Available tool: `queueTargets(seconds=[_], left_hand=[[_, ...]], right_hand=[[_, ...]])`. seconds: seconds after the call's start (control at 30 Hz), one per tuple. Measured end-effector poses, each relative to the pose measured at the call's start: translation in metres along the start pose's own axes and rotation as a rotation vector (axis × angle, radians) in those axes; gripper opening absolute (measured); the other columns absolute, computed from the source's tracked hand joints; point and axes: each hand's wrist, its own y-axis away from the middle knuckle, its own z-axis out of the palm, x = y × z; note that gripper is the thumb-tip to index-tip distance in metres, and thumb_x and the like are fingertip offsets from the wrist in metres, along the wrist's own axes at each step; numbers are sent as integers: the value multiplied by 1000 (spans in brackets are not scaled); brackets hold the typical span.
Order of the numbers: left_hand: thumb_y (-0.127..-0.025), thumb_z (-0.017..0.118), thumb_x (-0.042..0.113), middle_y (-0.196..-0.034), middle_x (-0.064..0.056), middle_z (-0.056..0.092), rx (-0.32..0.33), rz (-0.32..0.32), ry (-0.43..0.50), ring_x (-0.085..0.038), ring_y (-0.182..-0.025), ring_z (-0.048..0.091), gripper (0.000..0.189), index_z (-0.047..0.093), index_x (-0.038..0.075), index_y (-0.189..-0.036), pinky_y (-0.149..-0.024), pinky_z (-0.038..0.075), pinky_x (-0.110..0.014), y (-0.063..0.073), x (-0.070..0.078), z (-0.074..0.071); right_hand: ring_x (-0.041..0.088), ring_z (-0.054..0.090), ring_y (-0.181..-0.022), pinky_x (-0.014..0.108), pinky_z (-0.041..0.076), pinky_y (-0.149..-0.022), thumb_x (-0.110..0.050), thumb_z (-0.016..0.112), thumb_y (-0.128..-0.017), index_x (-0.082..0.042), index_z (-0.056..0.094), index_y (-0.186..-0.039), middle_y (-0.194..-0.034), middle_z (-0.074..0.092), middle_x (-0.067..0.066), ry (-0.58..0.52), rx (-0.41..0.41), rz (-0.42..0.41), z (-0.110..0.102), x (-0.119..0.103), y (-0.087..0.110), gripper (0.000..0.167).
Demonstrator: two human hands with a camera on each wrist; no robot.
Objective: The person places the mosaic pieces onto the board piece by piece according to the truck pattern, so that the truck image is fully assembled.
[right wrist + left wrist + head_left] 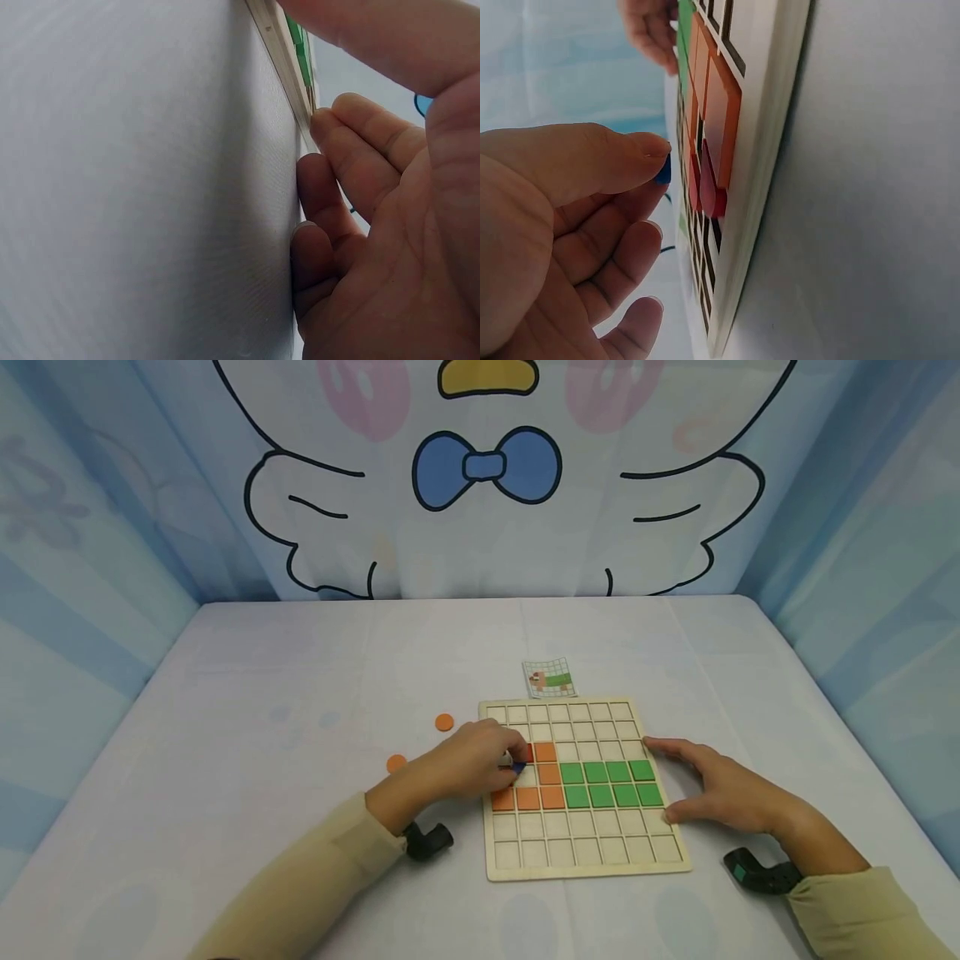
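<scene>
A wooden grid board [585, 853] lies on the table, with green square tiles [600, 795] in two rows and orange square tiles [551, 797] to their left. Over the board's left part, my left hand [472, 762] pinches a small blue piece [664, 171] between thumb and forefinger; its full shape is hidden. Close by, red pieces [712, 191] with pointed ends sit in the grid beside an orange tile, partly covered by the hand in the head view. My right hand [738, 789] touches the board's right edge, thumb and fingers spread.
Behind the board lies a small picture card [551, 678] with a gridded pattern. Two orange discs, a far one [444, 722] and a near one [396, 763], lie left of the board. A printed curtain [487, 543] hangs behind the table.
</scene>
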Motion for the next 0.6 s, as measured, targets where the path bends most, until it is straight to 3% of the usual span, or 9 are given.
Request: queueTargets(seconds=[0.2, 0.37, 0.6], left_hand=[[-92, 72, 15, -100, 7, 67, -23, 39, -68, -10, -91, 55, 18, 72, 13, -111, -84, 46, -27, -10, 6, 6], [-92, 73, 17, -95, 9, 66, -27, 49, -115, -9, -87, 53, 17, 73, 15, -109, -82, 45, -26, -13, 7, 11], [-92, 72, 15, -104, 7, 69, -32, 31, -144, -8, -95, 57, 22, 73, 14, -114, -88, 47, -26, -13, 9, 10]], right_hand=[[42, 30, -141, 20, 25, -102, -37, 85, -79, -5, 40, -151, -153, 39, 19, -1, -3, 12, 1, 1, -1, 90], [41, 31, -141, 29, 27, -104, -38, 84, -79, -6, 40, -151, -153, 39, 18, 8, -4, 19, 1, 2, -1, 90], [41, 31, -141, 34, 28, -104, -39, 84, -79, -6, 40, -152, -153, 39, 18, 12, -5, 24, 0, 2, -1, 91]])
